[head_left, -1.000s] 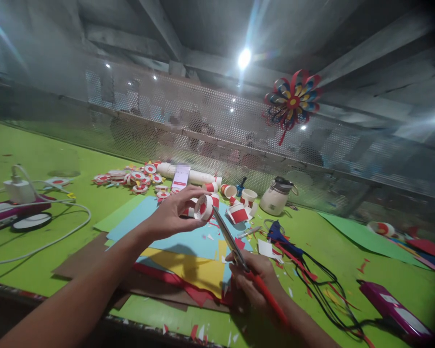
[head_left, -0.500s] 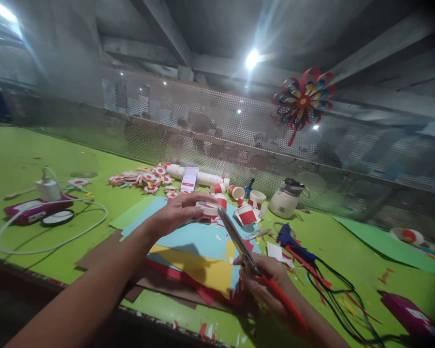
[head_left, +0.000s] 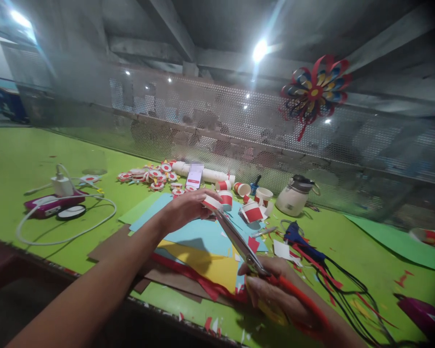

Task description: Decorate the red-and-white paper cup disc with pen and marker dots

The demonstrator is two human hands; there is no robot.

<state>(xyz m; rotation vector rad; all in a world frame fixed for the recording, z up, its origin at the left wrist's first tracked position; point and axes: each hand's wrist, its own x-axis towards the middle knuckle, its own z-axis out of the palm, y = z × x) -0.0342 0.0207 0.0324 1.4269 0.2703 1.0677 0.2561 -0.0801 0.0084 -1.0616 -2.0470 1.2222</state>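
Observation:
Between the fingers of my left hand [head_left: 186, 210] is a short red-and-white piece of paper cup [head_left: 211, 202]. My right hand [head_left: 271, 285] is closed round the handles of a pair of scissors [head_left: 239, 241], orange-red with some yellow. The blades point up and left, their tips at the edge of the cup piece. Whether the blades are parted there is hard to make out. Beneath both hands lie blue paper [head_left: 210, 238] and yellow paper [head_left: 210, 266], stacked on brown cardboard [head_left: 108, 244].
Cut paper cups [head_left: 252, 211] stand behind my hands, with a phone [head_left: 195, 176] and a pile of red-and-white discs [head_left: 154, 176] further left. A kettle [head_left: 293, 195], a blue glue gun [head_left: 297, 237] and black cables [head_left: 342, 285] are at right. A power strip [head_left: 52, 205] sits far left.
The view has shifted slightly, so things appear further right. My left hand has tilted the cup piece, turning its side toward me. The scissors remain at its edge.

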